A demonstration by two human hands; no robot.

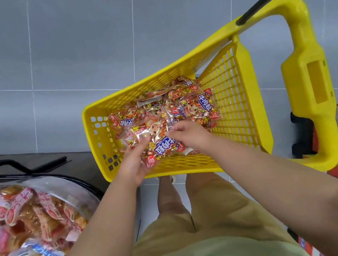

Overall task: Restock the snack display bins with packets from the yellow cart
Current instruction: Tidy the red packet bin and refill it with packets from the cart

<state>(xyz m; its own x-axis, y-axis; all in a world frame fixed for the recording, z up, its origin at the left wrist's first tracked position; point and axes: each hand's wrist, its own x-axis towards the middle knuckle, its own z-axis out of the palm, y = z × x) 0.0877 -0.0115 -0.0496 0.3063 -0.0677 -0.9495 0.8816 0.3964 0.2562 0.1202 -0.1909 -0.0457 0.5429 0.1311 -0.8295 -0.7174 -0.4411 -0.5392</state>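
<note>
1. The yellow cart (181, 167) stands on grey tiles directly ahead of the person. Its underside is hidden.
2. The display bin (69, 180) sits left of the cart and closer in. It is blurred, cut off and already heaped, so its free room cannot be judged, and added stock could slide over its rim.
3. Loose packets (195, 105) lie piled inside the cart. The lower layers are hidden.
4. One packet (164, 148) is held by the cart's near wall. Its glossy film could slip or drag neighbours out.
5. The left hand (136, 166) grips the packet's lower edge and the right hand (187, 133) pinches its top. Most fingertips are hidden.
</note>
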